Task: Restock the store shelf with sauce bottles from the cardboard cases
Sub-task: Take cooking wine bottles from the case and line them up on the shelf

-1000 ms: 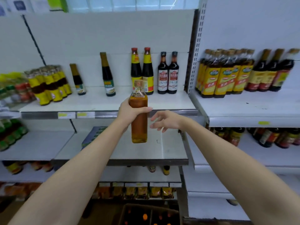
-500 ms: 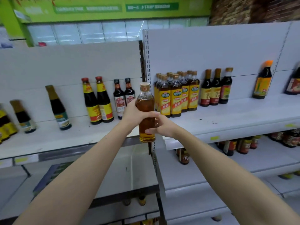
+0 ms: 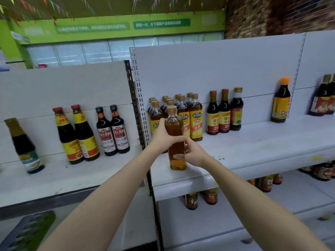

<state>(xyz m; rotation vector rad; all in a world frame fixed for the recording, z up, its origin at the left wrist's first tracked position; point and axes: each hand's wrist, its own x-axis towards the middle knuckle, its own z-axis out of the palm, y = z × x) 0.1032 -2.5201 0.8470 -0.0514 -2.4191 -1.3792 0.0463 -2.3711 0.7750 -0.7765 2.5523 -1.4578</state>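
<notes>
Placing step: left hand (image 3: pixel 161 137) and right hand (image 3: pixel 192 153) fingers grip amber bottle (image 3: pixel 175 142) over shelf (image 3: pixel 253 153). Next, likely: set down beside yellow-label bottles (image 3: pixel 194 120), release.

A shop: white gondola shelves (image 3: pixel 253 149) lined with labelled sauce bottles (image 3: pixel 195 118).

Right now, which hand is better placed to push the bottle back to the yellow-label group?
Probably the left hand: it grips the bottle high, nearest the group. The right hand holds its lower front.
</notes>
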